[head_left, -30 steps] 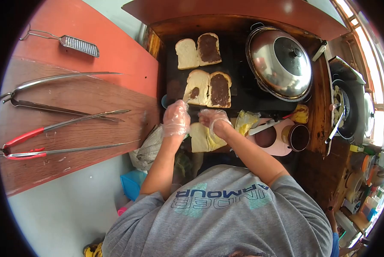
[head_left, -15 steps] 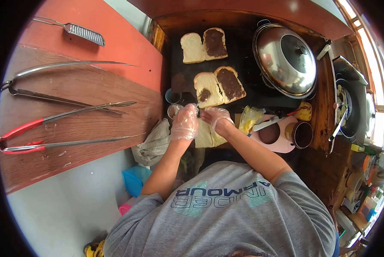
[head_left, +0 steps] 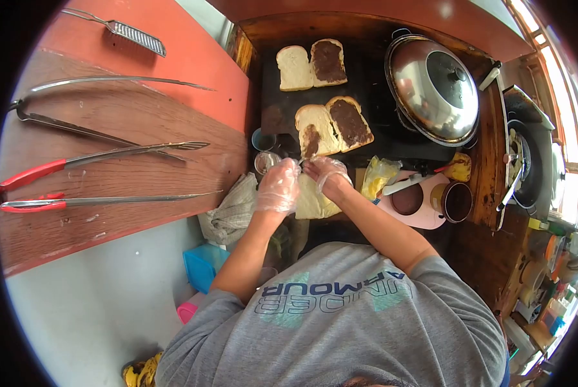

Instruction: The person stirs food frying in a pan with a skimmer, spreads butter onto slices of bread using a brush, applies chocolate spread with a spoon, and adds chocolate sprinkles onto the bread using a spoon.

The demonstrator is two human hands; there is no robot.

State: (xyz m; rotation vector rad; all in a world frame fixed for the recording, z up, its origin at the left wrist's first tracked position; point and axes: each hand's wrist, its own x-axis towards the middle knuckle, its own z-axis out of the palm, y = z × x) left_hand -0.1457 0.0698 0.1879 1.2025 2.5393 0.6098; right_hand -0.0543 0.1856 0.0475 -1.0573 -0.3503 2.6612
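Both hands wear clear plastic gloves. My left hand (head_left: pixel 280 183) is closed at the near edge of a bread slice (head_left: pixel 316 133) with a small brown patch; a thin tip shows at its fingers, but the object is too small to name. Right beside it, my right hand (head_left: pixel 329 176) has its fingers curled together near the same edge; what they grip is hidden. A slice with brown spread (head_left: pixel 351 123) lies against the patched one. Farther back lie a plain slice (head_left: pixel 294 68) and a brown-covered slice (head_left: pixel 328 62). Under my hands is more pale bread (head_left: pixel 314 201).
A domed lid (head_left: pixel 434 87) stands at the back right. Nearer are a jar (head_left: pixel 455 202), a knife (head_left: pixel 403 184) on a pink board (head_left: pixel 424 217) and a yellow packet (head_left: pixel 380 176). Red-handled tongs (head_left: pixel 37 205), more tongs (head_left: pixel 76 128) and a grater (head_left: pixel 137 37) lie left.
The brown patch on the near left slice has grown longer. My hands have moved slightly right in view and remain at the slice's near edge. The view has shifted a little.
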